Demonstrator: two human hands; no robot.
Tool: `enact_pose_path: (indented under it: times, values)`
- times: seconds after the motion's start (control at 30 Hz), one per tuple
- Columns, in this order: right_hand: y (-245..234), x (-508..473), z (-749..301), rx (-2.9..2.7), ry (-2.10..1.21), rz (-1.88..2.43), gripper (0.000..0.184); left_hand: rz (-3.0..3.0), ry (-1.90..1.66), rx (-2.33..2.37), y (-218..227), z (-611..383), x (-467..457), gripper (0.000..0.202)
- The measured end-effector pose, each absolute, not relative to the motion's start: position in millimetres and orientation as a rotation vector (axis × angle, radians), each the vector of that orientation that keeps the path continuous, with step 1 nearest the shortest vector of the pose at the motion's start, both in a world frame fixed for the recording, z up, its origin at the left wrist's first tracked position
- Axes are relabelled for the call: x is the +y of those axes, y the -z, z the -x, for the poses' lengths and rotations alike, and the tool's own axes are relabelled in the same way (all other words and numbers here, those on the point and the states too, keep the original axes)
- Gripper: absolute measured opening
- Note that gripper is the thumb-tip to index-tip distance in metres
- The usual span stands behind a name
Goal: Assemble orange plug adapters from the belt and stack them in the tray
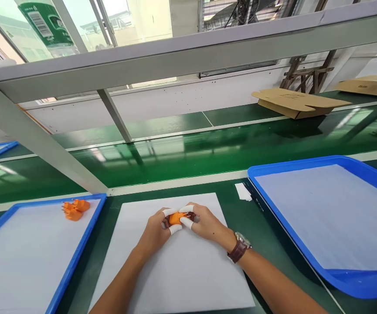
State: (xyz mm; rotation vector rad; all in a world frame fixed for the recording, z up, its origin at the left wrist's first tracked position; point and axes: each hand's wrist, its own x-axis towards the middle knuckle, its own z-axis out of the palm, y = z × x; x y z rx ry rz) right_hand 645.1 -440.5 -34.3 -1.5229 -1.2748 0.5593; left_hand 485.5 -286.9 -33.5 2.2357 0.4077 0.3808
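Between my two hands is a small orange piece (176, 218) with some dark brown at its ends, its exact kind hard to make out. My left hand (158, 227) pinches its left side, with white covers on thumb and fingertip. My right hand (204, 221), its thumb and finger covered the same way, grips the right end. Both hands are just over a white sheet (188, 270) on the green table. A few similar orange pieces (75, 209) lie together in the far right corner of the left blue-rimmed tray (77, 257).
To the right stands a blue tray (306, 257) lined with white. A torn white paper scrap (242, 192) lies beside it. Beyond runs a shiny green belt (181, 152), with a cardboard box (301, 102) behind it. A metal frame bar (188, 56) crosses above; a green-labelled bottle (46, 26) stands top left.
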Motion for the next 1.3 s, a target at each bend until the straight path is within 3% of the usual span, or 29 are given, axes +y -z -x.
enact_pose_path:
  times: [0.3, 0.7, 0.83, 0.97, 1.13, 1.3]
  values:
    - [36, -438, -644, -1.4, -0.533, 1.484, 0.025, -2.283, -0.466, 0.284, 42, -485, -289, 0.032]
    - [37, -437, -644, -1.335, -0.598, 1.489, 0.028, -2.115, -0.348, 0.327, 21, -487, -291, 0.041]
    - [38, -436, -647, -1.158, -0.7, 1.344, 0.043, -1.683, -0.345, 0.517, 17, -488, -289, 0.035]
    - [36, -436, -648, -1.001, -0.566, 1.288, 0.032, -1.072, -0.335, 0.545, 5, -490, -283, 0.024]
    - [2, -445, -614, -1.299, -0.294, 1.272, 0.025, -0.749, -0.375, 0.532, 4, -490, -276, 0.018]
    - [-51, -451, -558, -1.804, -0.158, 1.014, 0.02, -0.647, -0.395, 0.532, 9, -490, -270, 0.024]
